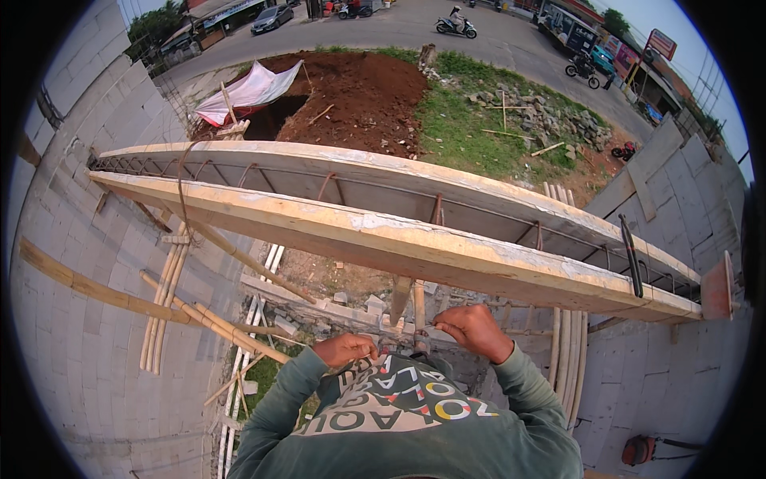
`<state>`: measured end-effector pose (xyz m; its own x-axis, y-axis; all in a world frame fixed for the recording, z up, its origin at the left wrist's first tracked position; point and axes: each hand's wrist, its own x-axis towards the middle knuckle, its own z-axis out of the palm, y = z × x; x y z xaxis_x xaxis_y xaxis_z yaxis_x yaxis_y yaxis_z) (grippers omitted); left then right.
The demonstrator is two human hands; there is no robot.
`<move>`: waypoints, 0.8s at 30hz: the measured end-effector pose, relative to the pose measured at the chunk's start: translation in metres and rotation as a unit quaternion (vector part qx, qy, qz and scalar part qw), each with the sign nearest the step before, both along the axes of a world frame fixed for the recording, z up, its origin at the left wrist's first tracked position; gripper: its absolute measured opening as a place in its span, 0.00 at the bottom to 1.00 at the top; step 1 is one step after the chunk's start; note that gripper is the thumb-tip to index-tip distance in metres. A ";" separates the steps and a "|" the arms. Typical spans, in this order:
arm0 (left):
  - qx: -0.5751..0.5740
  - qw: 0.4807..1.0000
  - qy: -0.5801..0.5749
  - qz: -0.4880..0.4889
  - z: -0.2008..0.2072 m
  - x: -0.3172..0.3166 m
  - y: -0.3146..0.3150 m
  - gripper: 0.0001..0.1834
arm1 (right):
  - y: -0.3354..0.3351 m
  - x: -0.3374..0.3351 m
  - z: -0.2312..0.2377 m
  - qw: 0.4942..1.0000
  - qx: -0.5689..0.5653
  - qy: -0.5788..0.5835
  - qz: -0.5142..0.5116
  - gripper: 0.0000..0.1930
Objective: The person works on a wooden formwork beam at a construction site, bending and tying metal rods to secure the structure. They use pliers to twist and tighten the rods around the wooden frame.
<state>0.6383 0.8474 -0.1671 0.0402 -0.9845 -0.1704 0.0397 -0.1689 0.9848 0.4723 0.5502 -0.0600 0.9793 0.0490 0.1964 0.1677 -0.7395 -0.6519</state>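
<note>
- Left hand (pixel 347 350): fingers curled, in front of shirt (pixel 383 399); can't tell if holding anything.
- Right hand (pixel 476 331): half-closed, thumb near fingers; contents unclear.
- Wooden form (pixel 383 223): just beyond hands, spanning the view; two long boards, pale chipped edges, top open, rusty bars (pixel 437 209) inside.
- Dark tool (pixel 630 255): across near board, right end.
- Block walls (pixel 80 343) at both sides; open drop below form.
- Dirt mound (pixel 367 96) beyond.

The formwork boards (pixel 375 222) are tan, the rebar (pixel 437 209) rusty brown, the letter-patterned shirt (pixel 375 441) green, the soil (pixel 367 96) red-brown
</note>
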 end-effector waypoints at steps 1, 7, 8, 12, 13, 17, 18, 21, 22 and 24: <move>-0.008 1.000 0.013 0.002 -0.001 0.001 0.001 0.24 | -0.003 -0.001 0.002 1.000 0.006 -0.007 -0.004 0.06; 0.011 0.990 0.139 -0.018 -0.007 -0.001 0.006 0.27 | -0.014 -0.005 0.007 1.000 0.012 -0.017 -0.002 0.06; 0.013 0.984 0.177 -0.015 -0.008 -0.002 0.007 0.28 | -0.014 -0.006 0.008 1.000 0.012 -0.018 -0.002 0.06; 0.100 0.926 0.361 0.042 -0.011 -0.002 0.009 0.27 | -0.017 -0.007 0.012 1.000 0.011 -0.012 0.012 0.07; 0.120 0.937 0.326 0.045 -0.010 -0.001 0.009 0.26 | -0.018 -0.008 0.013 1.000 0.006 -0.001 0.022 0.07; 0.101 0.984 0.142 0.040 -0.003 -0.005 0.004 0.22 | -0.016 -0.009 0.013 0.997 -0.030 0.035 0.062 0.07; 0.071 0.991 0.106 0.038 0.000 -0.007 0.000 0.21 | -0.014 -0.009 0.011 0.996 -0.029 0.043 0.070 0.07; -0.025 0.999 -0.032 0.025 0.014 -0.012 -0.011 0.17 | -0.007 -0.007 0.002 0.997 -0.027 0.033 0.060 0.08; -0.051 0.993 -0.102 0.032 0.019 -0.013 -0.015 0.16 | -0.005 -0.007 -0.002 0.999 -0.033 0.021 0.037 0.08; -0.071 0.971 -0.224 0.038 0.030 -0.017 -0.020 0.13 | -0.001 -0.006 -0.009 0.998 -0.060 0.022 -0.022 0.08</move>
<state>0.6210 0.8272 -0.1369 0.1528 -0.9881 0.0175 -0.3906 -0.0441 0.9195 0.4661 0.5492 -0.0686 0.9887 0.0260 0.1477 0.1058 -0.8191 -0.5637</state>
